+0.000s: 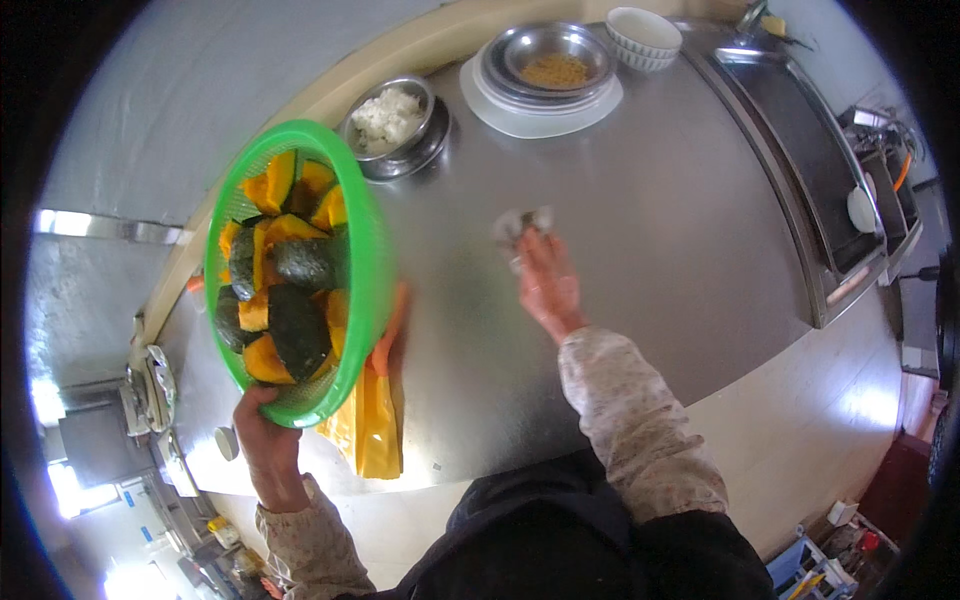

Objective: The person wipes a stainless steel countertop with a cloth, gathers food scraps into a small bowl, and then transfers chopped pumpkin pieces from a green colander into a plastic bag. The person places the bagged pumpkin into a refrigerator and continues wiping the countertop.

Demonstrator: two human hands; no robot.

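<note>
My left hand (271,442) grips the near rim of a green plastic colander (375,247), which is tilted towards me. Chunks of green-skinned pumpkin (300,322) with orange flesh fill it. On the stainless steel worktop (480,360), my right hand (549,281) presses a crumpled pale cloth (517,225) under its fingers; the cloth is blurred. A yellow plastic packet (375,427) and an orange item (390,330), partly hidden, lie beside and behind the colander.
A metal bowl of white crumbly food (386,120) stands at the back, near stacked plates (540,124) under metal bowls with yellowish grains (555,71). White ribbed bowls (645,45) are beside them. A sink (802,150) lies right. A small round item (226,444) sits near the left front edge.
</note>
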